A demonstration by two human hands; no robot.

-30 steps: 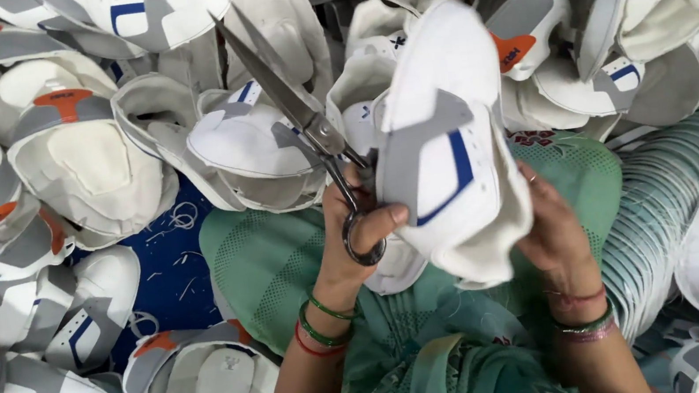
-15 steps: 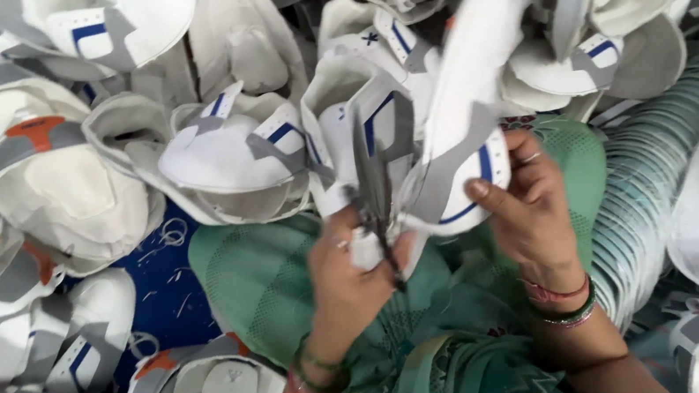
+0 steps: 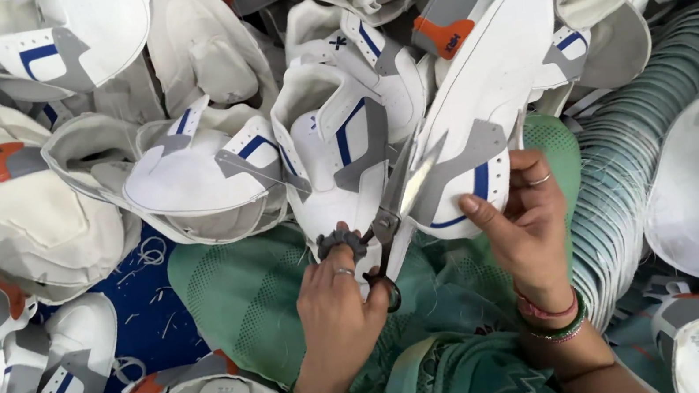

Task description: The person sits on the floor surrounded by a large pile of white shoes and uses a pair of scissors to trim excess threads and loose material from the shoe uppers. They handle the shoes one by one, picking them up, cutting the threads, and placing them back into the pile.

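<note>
over green cloth, left hand (image 3: pixel 337 300) grips scissors (image 3: pixel 388 218); right hand (image 3: pixel 525 233) pinches shoe upper (image 3: pixel 481 109).

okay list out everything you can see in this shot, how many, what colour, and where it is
Held shoe upper: one, white with grey and blue panels, centre right, gripped at its lower edge.
Scissors: one pair, metal blades with dark handles, centre, blades against the held upper.
Loose shoe uppers: dozens, too many to count, white and grey with blue or orange accents, heaped across the left, top and right.
Stacked flat pieces: one long fanned stack, pale blue-grey, right side.
Blue surface: one patch with scattered thread snippets, lower left.
Green garment: one, over the lap, lower centre.
Bangles: several, green and red, on both wrists.
Left hand: fingers through the scissor handles.
Right hand: holds the upper, ring on one finger.
</note>
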